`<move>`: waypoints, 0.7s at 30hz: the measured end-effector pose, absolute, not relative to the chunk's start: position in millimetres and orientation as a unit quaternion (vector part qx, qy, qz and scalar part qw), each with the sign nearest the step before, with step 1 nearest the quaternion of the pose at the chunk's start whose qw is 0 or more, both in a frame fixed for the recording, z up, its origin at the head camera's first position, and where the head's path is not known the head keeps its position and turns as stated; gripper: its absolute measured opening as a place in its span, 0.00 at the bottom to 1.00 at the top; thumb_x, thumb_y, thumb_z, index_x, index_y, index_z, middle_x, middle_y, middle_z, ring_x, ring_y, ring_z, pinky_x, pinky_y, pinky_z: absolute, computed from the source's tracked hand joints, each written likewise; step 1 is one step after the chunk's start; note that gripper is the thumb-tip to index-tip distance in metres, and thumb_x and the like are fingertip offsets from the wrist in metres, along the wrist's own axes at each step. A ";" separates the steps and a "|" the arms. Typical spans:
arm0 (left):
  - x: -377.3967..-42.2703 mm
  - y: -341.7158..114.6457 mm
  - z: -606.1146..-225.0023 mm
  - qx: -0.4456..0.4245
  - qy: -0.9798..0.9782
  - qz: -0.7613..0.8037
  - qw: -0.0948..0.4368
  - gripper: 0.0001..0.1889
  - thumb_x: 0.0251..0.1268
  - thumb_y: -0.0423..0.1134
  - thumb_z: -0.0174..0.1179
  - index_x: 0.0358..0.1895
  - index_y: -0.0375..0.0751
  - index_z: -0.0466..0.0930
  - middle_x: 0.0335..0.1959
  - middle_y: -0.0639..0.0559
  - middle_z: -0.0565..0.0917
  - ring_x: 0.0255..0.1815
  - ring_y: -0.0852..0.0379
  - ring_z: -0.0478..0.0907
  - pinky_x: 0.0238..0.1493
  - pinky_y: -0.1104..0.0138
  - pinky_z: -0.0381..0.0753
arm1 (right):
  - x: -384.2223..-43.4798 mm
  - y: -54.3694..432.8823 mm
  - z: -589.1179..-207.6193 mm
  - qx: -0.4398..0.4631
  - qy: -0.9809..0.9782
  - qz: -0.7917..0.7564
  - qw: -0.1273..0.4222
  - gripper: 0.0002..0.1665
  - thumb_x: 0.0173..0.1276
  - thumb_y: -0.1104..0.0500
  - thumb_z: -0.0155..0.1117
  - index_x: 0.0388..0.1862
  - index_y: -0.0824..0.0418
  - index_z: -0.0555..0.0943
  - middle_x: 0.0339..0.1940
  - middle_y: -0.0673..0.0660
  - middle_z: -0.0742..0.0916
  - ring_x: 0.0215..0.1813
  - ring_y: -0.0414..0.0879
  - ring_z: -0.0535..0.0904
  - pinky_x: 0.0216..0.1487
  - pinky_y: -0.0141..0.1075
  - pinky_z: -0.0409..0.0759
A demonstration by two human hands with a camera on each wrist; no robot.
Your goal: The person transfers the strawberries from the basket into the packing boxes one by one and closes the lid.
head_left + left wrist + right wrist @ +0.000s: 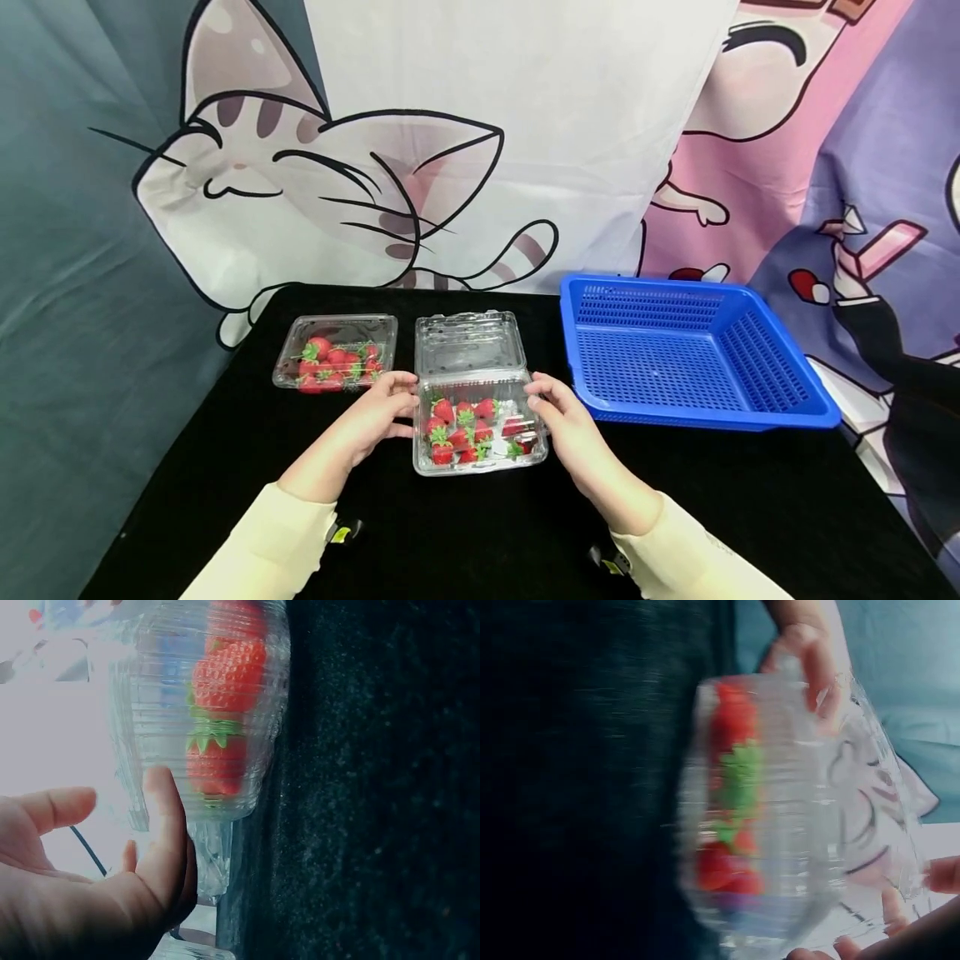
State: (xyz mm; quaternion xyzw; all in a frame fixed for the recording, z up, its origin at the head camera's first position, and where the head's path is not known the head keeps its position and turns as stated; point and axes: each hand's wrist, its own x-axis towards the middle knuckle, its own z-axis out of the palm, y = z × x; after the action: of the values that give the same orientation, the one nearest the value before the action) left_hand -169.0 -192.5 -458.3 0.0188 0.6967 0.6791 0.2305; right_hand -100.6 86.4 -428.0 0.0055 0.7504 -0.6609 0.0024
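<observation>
A clear plastic clamshell box [480,467] lies on the black table with its lid [470,343] folded back, away from the person. Several strawberries [461,437] with green leaves lie in its lower half. The left hand [378,412] is at the box's left side, its fingertips at the wall; in the left wrist view its fingers [166,817] are loosely extended beside the ribbed plastic. On the opposite side, the right hand [573,429] has its fingers at the upper right rim. The right wrist view is blurred, and only some of that hand's fingertips [943,874] show.
A second clear box [382,337] of strawberries, apparently closed, stands at the back left of the black table [480,542]. At the right is a blue plastic basket [697,419] with perforated walls. A cartoon cat curtain [585,125] hangs behind.
</observation>
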 end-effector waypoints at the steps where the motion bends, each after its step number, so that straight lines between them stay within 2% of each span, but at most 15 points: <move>1: -168.3 -192.6 -458.0 0.020 0.699 0.677 0.232 0.27 0.71 0.33 0.49 0.70 0.34 0.55 0.65 0.33 0.66 0.52 0.44 0.78 0.43 0.56 0.84 | -98.9 87.9 -431.2 0.004 0.755 -0.656 0.002 0.16 0.74 0.64 0.54 0.56 0.70 0.73 0.73 0.64 0.69 0.76 0.55 0.59 0.73 0.51 0.57; 4: -167.0 -192.4 -456.9 0.017 0.703 0.669 0.240 0.29 0.70 0.32 0.48 0.72 0.35 0.52 0.64 0.33 0.67 0.48 0.46 0.80 0.39 0.54 0.85 | -93.4 92.3 -440.6 0.007 0.768 -0.640 0.006 0.23 0.71 0.69 0.55 0.64 0.69 0.69 0.72 0.66 0.69 0.75 0.57 0.61 0.70 0.51 0.62; 6: -166.0 -192.6 -456.6 0.013 0.706 0.666 0.243 0.29 0.70 0.33 0.48 0.72 0.36 0.52 0.63 0.33 0.68 0.48 0.46 0.80 0.39 0.53 0.85 | -90.3 95.0 -445.4 0.012 0.772 -0.635 0.016 0.28 0.70 0.69 0.55 0.68 0.68 0.66 0.71 0.67 0.70 0.71 0.58 0.67 0.65 0.48 0.69; 9: -165.7 -192.2 -458.2 0.018 0.706 0.666 0.241 0.27 0.72 0.32 0.48 0.72 0.36 0.54 0.63 0.33 0.68 0.49 0.44 0.79 0.39 0.52 0.86 | -87.8 98.5 -450.1 0.026 0.773 -0.633 0.038 0.31 0.71 0.67 0.56 0.71 0.67 0.62 0.65 0.67 0.73 0.57 0.55 0.76 0.49 0.40 0.79; 11: -166.0 -191.8 -460.4 0.028 0.705 0.667 0.238 0.26 0.74 0.32 0.47 0.71 0.35 0.55 0.64 0.33 0.67 0.52 0.43 0.78 0.40 0.53 0.85 | -87.8 100.9 -452.0 0.032 0.771 -0.633 0.051 0.31 0.71 0.65 0.57 0.71 0.66 0.63 0.59 0.66 0.75 0.46 0.51 0.78 0.37 0.36 0.79; 13: -166.7 -191.3 -462.5 0.035 0.703 0.670 0.235 0.25 0.75 0.32 0.48 0.71 0.36 0.57 0.66 0.35 0.66 0.54 0.43 0.77 0.42 0.54 0.85 | -88.5 103.4 -453.1 0.035 0.771 -0.633 0.058 0.31 0.71 0.64 0.58 0.71 0.65 0.65 0.54 0.65 0.76 0.39 0.48 0.76 0.31 0.35 0.78; 16: -167.3 -191.7 -464.7 0.053 0.701 0.671 0.237 0.28 0.75 0.31 0.50 0.74 0.39 0.56 0.71 0.37 0.63 0.56 0.44 0.77 0.46 0.56 0.84 | -90.2 107.1 -454.8 0.031 0.766 -0.639 0.062 0.30 0.72 0.64 0.58 0.72 0.63 0.66 0.52 0.63 0.75 0.36 0.47 0.73 0.28 0.34 0.76; 21: -167.5 -193.0 -465.0 0.099 0.681 0.679 0.256 0.40 0.67 0.26 0.52 0.79 0.43 0.45 0.78 0.41 0.53 0.63 0.43 0.74 0.56 0.59 0.78 | -92.0 110.7 -455.7 0.026 0.736 -0.673 0.065 0.31 0.74 0.64 0.56 0.74 0.64 0.63 0.54 0.65 0.72 0.37 0.47 0.73 0.28 0.34 0.77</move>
State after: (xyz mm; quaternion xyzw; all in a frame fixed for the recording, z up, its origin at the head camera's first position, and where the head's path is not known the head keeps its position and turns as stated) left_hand -167.5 -193.0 -465.0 0.0994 0.6809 0.6789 0.2559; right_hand -92.0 110.7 -455.7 0.0261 0.7359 -0.6735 0.0652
